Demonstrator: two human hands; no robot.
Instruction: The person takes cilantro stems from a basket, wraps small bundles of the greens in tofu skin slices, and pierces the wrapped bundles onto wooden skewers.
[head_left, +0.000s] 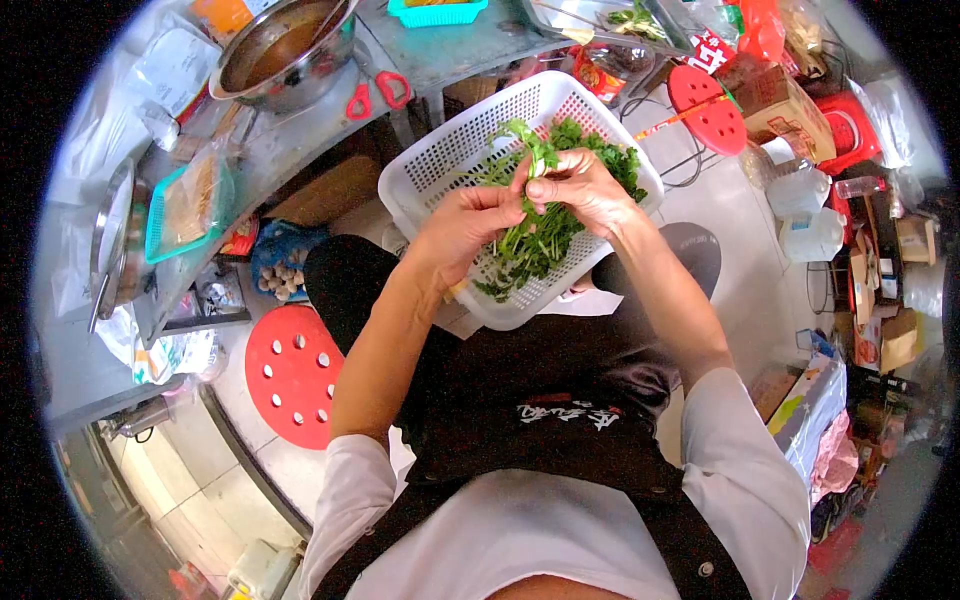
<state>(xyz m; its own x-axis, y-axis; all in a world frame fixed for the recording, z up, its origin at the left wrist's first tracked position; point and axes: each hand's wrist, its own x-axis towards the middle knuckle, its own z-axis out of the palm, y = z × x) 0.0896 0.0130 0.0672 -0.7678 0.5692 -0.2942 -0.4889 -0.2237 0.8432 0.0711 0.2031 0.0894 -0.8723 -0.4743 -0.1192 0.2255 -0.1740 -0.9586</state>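
So the black apron (560, 415) is closest, and the near rim of the white basket (515, 312) sits just past it, between the person's knees. The rim's raised all round, with a bare stretch of mesh inside on the far left side. Both hands are up over the basket: the left hand (465, 232) and right hand (590, 195) are closed in a pinch on one leafy sprig (535, 150), fingertips nearly meeting. The loose greens (550, 245) lie in the basket right under them, spreading toward its right side.

Left of the basket and a bit nearer, there's a red stool (290, 375) with holes in it. Right of the basket is the roomiest bit, open tiled floor (765, 285) running out to some plastic jugs (812, 235). Beyond the basket on the left, the tabletop (425, 45) edge cuts across, with red-handled scissors (378, 95) and a metal bowl (285, 60) on it. Another red stool (708, 112) is past the basket's far right corner.
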